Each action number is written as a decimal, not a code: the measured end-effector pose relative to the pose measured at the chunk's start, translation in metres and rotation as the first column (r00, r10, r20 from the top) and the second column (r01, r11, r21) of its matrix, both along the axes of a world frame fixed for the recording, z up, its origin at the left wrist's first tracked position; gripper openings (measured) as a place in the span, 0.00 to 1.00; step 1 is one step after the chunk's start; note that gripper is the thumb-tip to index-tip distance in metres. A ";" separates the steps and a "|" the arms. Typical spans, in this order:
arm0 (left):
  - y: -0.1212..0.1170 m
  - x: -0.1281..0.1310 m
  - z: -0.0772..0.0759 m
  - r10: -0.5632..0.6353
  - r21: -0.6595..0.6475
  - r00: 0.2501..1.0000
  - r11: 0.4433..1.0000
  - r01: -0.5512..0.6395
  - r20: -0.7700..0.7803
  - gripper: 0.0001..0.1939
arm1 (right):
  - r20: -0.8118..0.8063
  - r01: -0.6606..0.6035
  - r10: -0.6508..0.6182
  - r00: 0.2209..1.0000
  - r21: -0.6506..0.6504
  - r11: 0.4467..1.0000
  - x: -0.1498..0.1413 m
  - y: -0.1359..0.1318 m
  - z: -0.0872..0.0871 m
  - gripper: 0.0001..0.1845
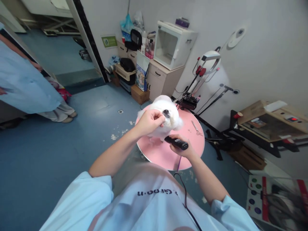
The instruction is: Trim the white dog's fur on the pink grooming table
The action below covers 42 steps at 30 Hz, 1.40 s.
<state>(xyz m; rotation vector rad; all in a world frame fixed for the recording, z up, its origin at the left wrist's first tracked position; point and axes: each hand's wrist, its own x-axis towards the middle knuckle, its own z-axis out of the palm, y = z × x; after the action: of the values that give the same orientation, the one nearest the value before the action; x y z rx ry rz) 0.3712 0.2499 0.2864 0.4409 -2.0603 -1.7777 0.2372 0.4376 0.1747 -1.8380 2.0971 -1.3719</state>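
Observation:
A fluffy white dog (163, 103) is on a round pink grooming table (157, 154) in front of me, its dark nose facing my way. My left hand (152, 121) is at its muzzle, thumb and fingers pinched together beside the mouth; whether fur is between the fingertips is hidden. In my right hand (184, 147) is a black hair clipper (176, 142), held low by the dog's chest. A cord (185, 192) runs down over my apron. Scissors (197, 129) lie on the table at the right.
White fur clumps (114, 136) litter the blue floor. A person in a light blue gown (26, 77) stands at the left. Behind the table are cabinets (157, 77) with a glass-door box (168, 45), a lamp stand (204, 64) and, at right, a wooden shelf unit (255, 122).

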 end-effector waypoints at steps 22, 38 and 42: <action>-0.003 0.003 0.003 0.011 0.003 1.000 1.000 -0.011 0.009 0.09 | 0.080 0.082 -0.078 0.994 -0.046 0.996 0.010 -0.013 -0.017 0.20; -0.008 -0.001 -0.005 -0.027 0.034 0.999 0.999 0.028 -0.039 0.08 | -0.074 0.104 -0.114 0.991 -0.117 0.988 0.032 -0.016 -0.051 0.21; -0.008 -0.002 -0.007 -0.052 0.033 0.997 0.998 0.054 -0.054 0.09 | -0.004 0.159 -0.161 0.987 -0.128 0.979 0.034 -0.015 -0.050 0.22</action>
<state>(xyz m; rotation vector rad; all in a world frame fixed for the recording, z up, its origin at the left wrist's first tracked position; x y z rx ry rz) 0.3691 0.2416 0.2793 0.3477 -2.0250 -1.8380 0.2716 0.4231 0.1244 -1.7600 2.2588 -1.5675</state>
